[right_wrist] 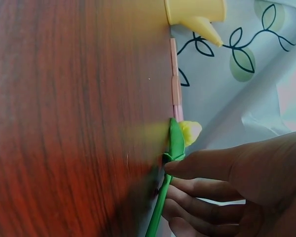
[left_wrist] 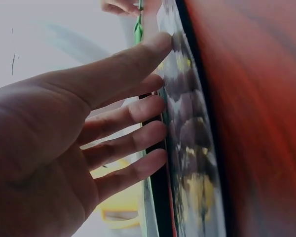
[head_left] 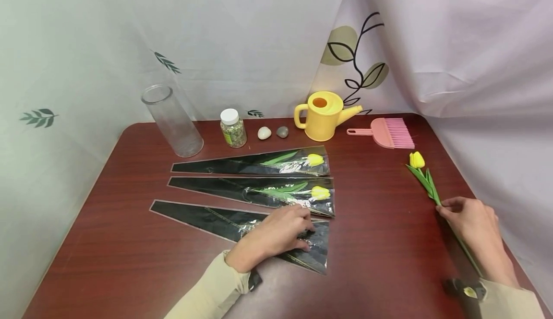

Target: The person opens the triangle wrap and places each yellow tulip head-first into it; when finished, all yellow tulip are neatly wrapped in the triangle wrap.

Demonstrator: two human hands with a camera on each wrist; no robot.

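We see the left hand (head_left: 278,230) spread open, its fingertips touching the nearest black sleeve (head_left: 216,219), left of centre on the table (head_left: 380,251). At the right edge, we see the right hand (head_left: 477,223) pinching a yellow tulip (head_left: 425,181) by its stem, bloom towards the far side.

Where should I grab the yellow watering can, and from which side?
Probably by its looped handle, coming in from the left as the head view shows it: the watering can stands upright with that loop facing left, while the spout juts out to the right.
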